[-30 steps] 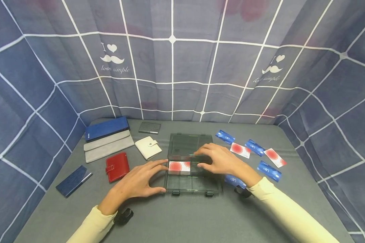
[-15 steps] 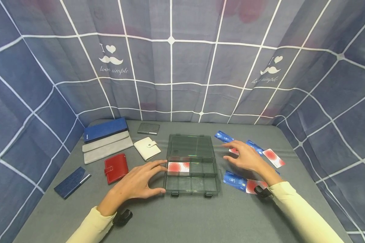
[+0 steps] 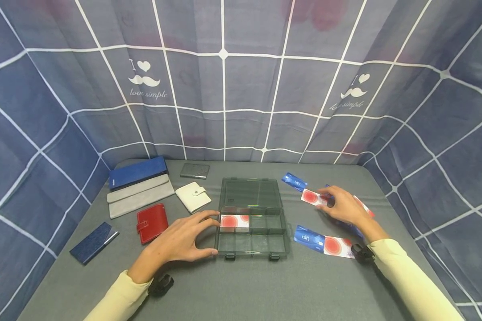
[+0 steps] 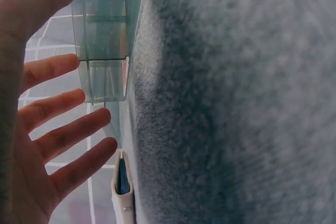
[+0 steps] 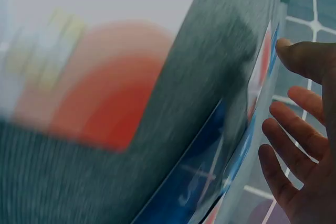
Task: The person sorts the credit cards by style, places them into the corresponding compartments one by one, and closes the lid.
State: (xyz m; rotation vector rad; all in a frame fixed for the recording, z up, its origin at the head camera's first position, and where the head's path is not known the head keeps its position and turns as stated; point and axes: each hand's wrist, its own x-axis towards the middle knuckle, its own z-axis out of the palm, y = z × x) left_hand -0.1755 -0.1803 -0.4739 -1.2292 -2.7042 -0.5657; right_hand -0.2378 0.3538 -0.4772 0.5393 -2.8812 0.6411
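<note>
Left grip (image 3: 182, 240), released, touches the box (image 3: 241, 245) at left; right grip (image 3: 342, 206), also released, hovers beside a card (image 3: 311, 197) right of it.

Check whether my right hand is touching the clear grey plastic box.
Apart. The head view shows a plain gap: grey tabletop lies between the right hand and the box.
</note>
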